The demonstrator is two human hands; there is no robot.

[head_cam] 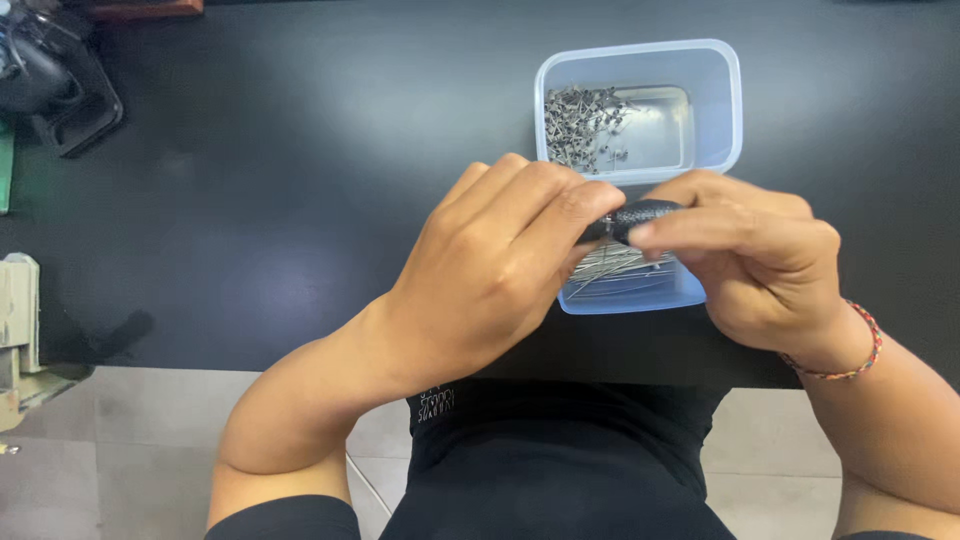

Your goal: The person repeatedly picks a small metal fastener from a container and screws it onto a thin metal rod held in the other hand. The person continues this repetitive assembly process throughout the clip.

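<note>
A small black piece (640,214) sat between the two hands, gripped at both ends above the near part of a clear tub (640,110). The left hand (500,270) came in from the left with its fingers curled over, the thumb and forefinger pinched on the left end of the piece, where a bit of metal showed at the fingertips. The right hand (760,265) closed on the right end, its forefinger laid along the front of the piece and the thumb hidden behind it; a red and yellow bracelet (850,365) circled that wrist. Both hands were nearly shut, with no free fingers spread out. The piece looked short, rounded and dark, with a dull, finely textured skin; only its middle stretch was visible, the ends being covered by fingers, so its full shape could not be told. Just under the hands, in the near end of the tub, lay a bundle of thin metal pins (615,268), roughly parallel, some slanting out toward the left hand. In the far left corner of the tub was a loose heap of small grey metal bits (580,125), too small to make out singly. The tub stood on a black table (280,180), close to its near edge, and the hands hovered over it rather than resting on the tabletop.
</note>
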